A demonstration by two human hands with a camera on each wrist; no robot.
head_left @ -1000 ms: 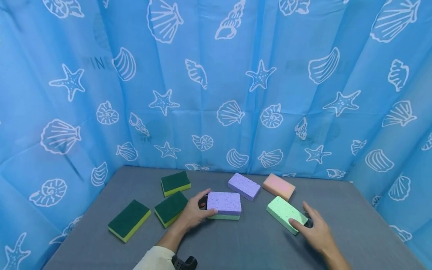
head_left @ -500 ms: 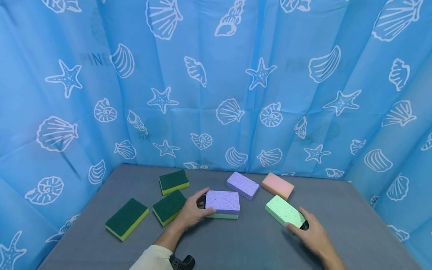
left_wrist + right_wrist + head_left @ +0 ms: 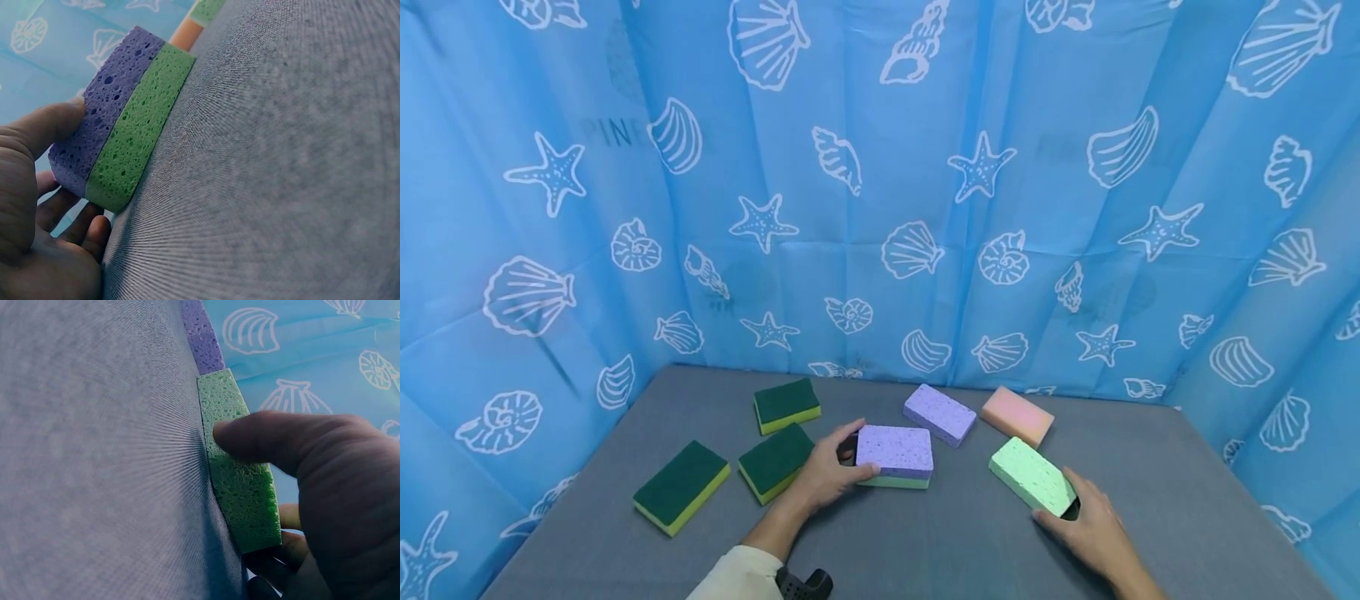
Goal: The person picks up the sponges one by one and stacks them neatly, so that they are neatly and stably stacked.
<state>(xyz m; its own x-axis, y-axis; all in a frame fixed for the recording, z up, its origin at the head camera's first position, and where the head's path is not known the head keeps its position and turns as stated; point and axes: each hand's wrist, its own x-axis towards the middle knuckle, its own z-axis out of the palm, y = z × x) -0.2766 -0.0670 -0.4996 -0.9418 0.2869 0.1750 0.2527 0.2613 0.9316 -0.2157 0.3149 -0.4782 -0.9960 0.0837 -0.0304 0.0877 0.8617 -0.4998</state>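
Left of centre in the head view, my left hand (image 3: 833,477) holds a purple sponge (image 3: 895,450) by its left end, the thumb on its near side. That sponge lies flat on a green sponge (image 3: 139,128) of like size, its edges nearly lined up. To the right, my right hand (image 3: 1093,527) grips the near right end of another light green sponge (image 3: 1032,473). Its thumb presses the near long side in the right wrist view, with other fingers partly hidden behind. This sponge lies low at the tabletop, angled toward the back left.
Several dark green and yellow scouring sponges (image 3: 682,487) lie left of my left hand. Behind the hands lie a second purple sponge (image 3: 940,414) and a pink-orange sponge (image 3: 1017,416). The grey table (image 3: 955,550) ends at a blue shell-patterned curtain (image 3: 880,208).
My right hand has shifted slightly left and closed in around the end of the light green sponge. My left hand and the stacked sponges have stayed in place.
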